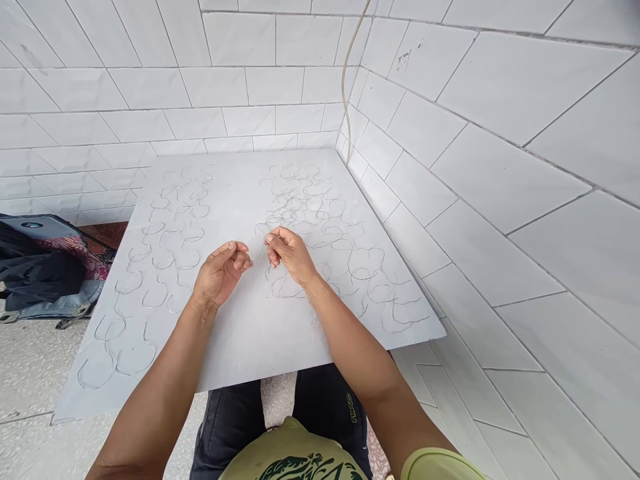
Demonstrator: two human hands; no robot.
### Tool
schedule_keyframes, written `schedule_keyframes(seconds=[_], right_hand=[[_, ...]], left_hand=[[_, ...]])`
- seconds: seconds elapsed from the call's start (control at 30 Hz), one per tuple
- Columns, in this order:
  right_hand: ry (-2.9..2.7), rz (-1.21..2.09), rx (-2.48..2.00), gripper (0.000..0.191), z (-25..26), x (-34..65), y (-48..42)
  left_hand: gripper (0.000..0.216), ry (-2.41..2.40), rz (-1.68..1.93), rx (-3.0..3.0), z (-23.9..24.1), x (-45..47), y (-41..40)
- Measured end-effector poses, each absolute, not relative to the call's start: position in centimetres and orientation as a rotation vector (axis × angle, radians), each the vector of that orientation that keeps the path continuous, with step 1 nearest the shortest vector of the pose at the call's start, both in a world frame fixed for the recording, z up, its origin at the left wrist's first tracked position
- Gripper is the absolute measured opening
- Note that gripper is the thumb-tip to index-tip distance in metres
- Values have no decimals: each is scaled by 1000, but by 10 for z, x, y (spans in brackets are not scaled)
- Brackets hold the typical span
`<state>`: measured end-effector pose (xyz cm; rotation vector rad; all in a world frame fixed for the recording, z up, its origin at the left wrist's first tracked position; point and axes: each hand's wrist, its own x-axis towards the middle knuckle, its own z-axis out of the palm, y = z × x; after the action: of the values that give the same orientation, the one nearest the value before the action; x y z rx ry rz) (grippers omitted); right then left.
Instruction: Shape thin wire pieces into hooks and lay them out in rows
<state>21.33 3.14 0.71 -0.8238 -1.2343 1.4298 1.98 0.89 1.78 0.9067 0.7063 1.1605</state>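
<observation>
A white board (pixel 250 333) lies across my lap. Several thin bent wire loops (pixel 165 247) lie in rows on its left half. More wire loops (pixel 345 247) lie tangled on its right half. My left hand (pixel 220 272) hovers over the middle of the board, fingers curled in toward the thumb. My right hand (pixel 289 253) is just beside it, fingertips pinched together. Whether a thin wire sits in either pinch I cannot make out. The two hands are a few centimetres apart.
White tiled walls close in at the back and right (pixel 500 173). A thin cable (pixel 347 87) hangs down the corner. A dark bag and folded clothes (pixel 45 267) sit on the floor at the left. My dark trousers (pixel 325 407) show below the board.
</observation>
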Motion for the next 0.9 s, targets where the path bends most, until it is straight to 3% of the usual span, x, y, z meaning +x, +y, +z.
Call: schedule_keyframes(seconds=[0.9], right_hand=[[-1708,1289,-980,37,5,219,26]], left_hand=[[17,788,1245,789,22,29,1]])
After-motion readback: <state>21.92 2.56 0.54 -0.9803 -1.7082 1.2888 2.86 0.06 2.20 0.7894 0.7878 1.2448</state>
